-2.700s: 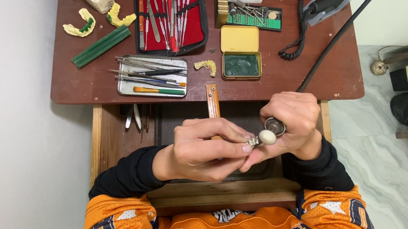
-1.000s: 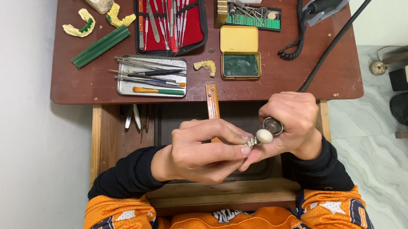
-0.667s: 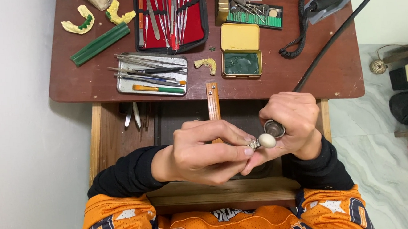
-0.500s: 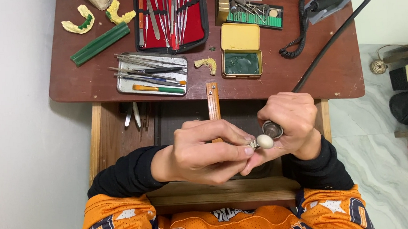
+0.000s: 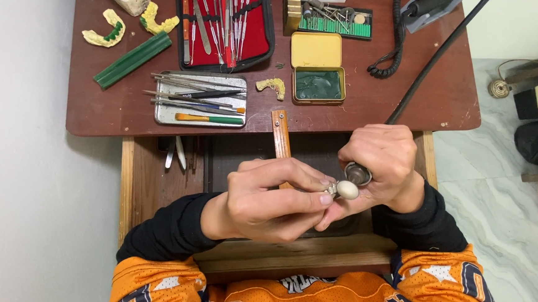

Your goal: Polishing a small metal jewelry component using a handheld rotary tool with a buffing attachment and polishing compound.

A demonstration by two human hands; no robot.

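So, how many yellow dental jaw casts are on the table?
3. One cast lies at the far left corner, a second just right of it, and a smaller one beside the open yellow tin.

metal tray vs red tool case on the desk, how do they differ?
The metal tray is bare silver and shallow; the red tool case is red-lined with a black edge. In the tray the instruments lie loose and crossed, mostly sideways; in the case they sit in a neat row, held by a band. The tray sits nearer the person; the case is farther back. Both hold slim hand instruments.
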